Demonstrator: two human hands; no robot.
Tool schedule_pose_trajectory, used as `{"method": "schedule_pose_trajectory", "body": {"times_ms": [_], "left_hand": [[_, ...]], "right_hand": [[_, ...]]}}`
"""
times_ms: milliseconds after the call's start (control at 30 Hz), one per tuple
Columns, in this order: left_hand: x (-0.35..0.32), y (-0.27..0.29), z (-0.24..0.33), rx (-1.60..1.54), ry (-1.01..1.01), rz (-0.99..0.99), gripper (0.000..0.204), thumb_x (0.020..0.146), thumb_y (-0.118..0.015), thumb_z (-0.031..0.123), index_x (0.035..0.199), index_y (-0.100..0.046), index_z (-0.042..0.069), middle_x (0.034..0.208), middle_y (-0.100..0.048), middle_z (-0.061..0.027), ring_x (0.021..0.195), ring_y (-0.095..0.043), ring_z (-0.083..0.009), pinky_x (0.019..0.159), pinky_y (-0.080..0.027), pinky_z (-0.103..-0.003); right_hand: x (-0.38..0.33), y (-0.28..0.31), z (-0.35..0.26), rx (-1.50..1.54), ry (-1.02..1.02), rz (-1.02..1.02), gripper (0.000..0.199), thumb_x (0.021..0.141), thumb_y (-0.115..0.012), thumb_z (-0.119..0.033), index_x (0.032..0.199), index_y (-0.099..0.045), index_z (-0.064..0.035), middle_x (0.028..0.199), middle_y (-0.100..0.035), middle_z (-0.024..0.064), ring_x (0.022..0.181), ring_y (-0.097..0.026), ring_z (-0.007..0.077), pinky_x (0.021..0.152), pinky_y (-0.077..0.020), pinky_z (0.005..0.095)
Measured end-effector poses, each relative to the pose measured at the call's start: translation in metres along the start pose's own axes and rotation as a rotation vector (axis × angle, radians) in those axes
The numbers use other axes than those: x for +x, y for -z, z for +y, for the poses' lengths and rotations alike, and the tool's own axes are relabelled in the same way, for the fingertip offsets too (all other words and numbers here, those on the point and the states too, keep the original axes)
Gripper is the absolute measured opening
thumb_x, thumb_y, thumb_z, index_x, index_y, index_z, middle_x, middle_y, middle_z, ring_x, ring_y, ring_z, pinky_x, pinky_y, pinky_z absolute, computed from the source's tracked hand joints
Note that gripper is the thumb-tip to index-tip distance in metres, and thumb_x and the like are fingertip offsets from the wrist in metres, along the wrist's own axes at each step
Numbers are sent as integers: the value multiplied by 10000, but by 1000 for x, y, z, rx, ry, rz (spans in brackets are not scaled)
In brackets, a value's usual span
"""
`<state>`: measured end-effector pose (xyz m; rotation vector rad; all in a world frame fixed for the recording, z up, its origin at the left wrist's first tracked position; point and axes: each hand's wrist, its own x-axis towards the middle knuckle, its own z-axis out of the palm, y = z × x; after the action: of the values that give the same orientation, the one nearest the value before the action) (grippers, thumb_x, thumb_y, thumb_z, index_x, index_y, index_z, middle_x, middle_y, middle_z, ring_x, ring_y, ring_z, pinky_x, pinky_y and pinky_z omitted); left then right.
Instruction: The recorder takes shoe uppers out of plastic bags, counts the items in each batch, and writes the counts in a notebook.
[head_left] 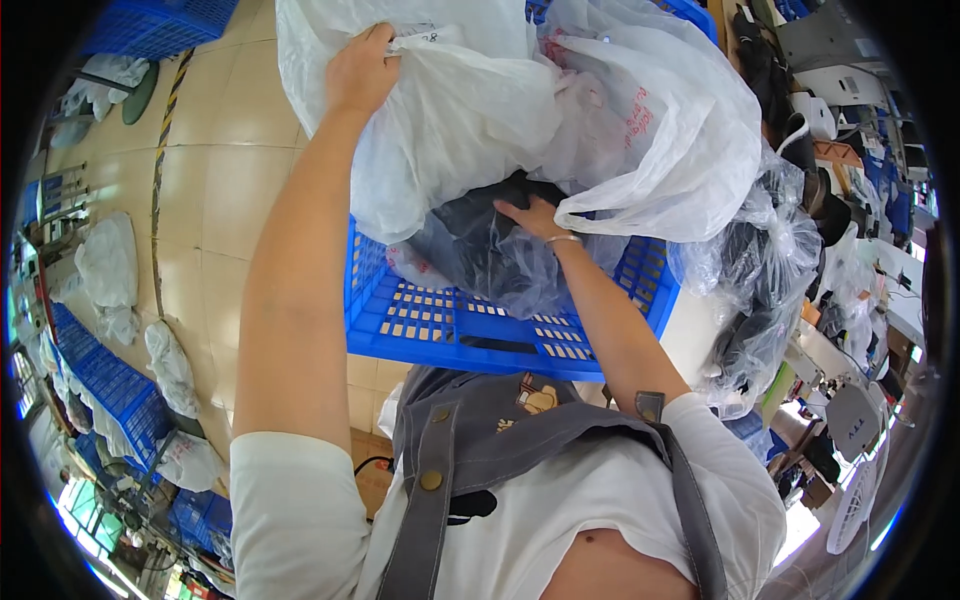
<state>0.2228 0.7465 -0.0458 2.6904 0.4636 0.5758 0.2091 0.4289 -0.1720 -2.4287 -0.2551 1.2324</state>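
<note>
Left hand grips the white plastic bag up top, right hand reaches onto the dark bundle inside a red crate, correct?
Not quite: the crate is blue, not red, as the head view shows. The left hand does grip the white plastic bag, and the right hand rests on the dark bundle.

Plastic bags point(480, 110) in crate point(450, 325), left hand point(360, 70) on top bag, right hand point(535, 215) beneath it

Under you runs a beige tiled floor point(225, 150) marked by a yellow-and-black striped line point(160, 150). Blue crates point(110, 385) and tied white bags point(108, 265) lie at your left. At your right stand a white fan point(850, 495) and cluttered worktables point(890, 290), brightly daylit.
</note>
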Motion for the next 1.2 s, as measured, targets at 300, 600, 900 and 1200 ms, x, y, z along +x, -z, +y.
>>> {"method": "schedule_pose_trajectory", "body": {"times_ms": [300,600,900,1200], "left_hand": [[5,-1,5,22,13,-19,182,732,-523,154,910,-521,113,942,-595,-39,874,-560,-261,696,-460,-375],[-2,4,-3,5,42,-40,218,736,-527,140,950,-521,94,991,-586,-74,916,-550,-279,738,-449,-380],[-2,-1,-8,-39,-4,5,188,741,-513,137,924,-502,95,968,-582,-64,907,-543,-280,723,-439,-389],[-1,-11,-30,-77,23,-101,404,731,-553,161,1124,-518,74,1144,-538,-142,1072,-493,-300,898,-395,-370]], "right_hand": [[10,-40,-27,161,99,-159,1156,453,-734,-577,1272,-295,111,1203,-457,280,1208,-384,292,993,-294,301],[-49,-29,-34,77,161,-99,900,539,-712,-435,1225,-360,28,1040,-561,262,991,-551,363,858,-428,372],[-186,113,-60,-215,451,-76,770,574,-693,-374,1175,-421,24,954,-581,245,910,-571,359,802,-442,390],[-439,227,-43,254,163,374,834,556,-747,-224,1246,-367,52,1066,-568,108,952,-546,187,841,-414,289]]}}
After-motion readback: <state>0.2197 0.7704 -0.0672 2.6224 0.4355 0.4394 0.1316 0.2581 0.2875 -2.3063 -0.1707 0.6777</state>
